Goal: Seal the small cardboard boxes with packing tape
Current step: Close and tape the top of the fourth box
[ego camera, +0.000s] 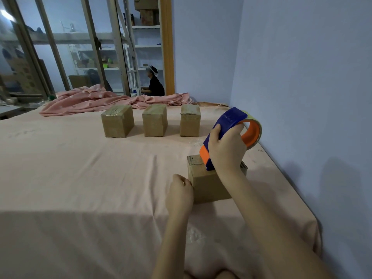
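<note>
A small cardboard box (207, 184) sits on the pink sheet near the right edge of the bed. My right hand (227, 150) grips a blue and orange tape dispenser (231, 121) with a roll of clear tape (254, 135); its lower end rests on the box's top. My left hand (180, 193) presses against the box's near left side, fingers curled. Three more small boxes stand in a row farther back: left (117, 121), middle (155, 120), right (190, 121), each with tape shining on its top.
A crumpled pink blanket (96, 101) lies at the far end of the bed (80, 178). The wall (302, 97) runs close along the right side. Behind a glass partition, a person (155, 85) sits near shelving.
</note>
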A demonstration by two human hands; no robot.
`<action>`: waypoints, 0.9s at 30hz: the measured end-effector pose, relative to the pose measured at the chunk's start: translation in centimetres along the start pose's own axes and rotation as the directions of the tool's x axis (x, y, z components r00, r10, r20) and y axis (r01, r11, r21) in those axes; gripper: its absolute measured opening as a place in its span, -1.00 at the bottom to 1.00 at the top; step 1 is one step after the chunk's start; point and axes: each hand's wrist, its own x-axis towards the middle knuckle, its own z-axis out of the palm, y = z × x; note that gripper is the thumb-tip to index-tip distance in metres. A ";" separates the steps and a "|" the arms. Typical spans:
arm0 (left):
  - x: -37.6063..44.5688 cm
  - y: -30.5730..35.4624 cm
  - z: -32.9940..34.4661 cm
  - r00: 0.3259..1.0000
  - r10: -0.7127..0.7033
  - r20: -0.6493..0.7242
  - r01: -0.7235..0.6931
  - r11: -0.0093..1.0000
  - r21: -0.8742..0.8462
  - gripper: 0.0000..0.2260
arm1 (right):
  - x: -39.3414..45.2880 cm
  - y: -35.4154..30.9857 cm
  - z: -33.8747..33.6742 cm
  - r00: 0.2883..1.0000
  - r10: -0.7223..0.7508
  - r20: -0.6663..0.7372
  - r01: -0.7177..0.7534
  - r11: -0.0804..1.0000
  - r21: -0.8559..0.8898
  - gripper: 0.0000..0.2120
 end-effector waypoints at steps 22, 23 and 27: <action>0.3 1.5 -1.0 0.857 0.515 0.006 -0.510 0.847 0.146 -0.62 | -0.8 -0.9 -0.5 0.998 -0.047 -0.040 0.046 0.999 -0.018 -0.62; 0.1 1.8 -1.2 0.815 0.579 -0.002 -0.553 0.779 0.294 -0.63 | -0.9 -0.8 -0.6 0.999 -0.045 -0.031 0.044 0.999 -0.012 -0.60; -0.1 2.1 -1.8 0.732 0.659 0.174 -0.679 0.681 0.274 -0.61 | -1.0 0.0 -0.9 1.000 -0.002 0.022 0.002 1.000 -0.002 -0.54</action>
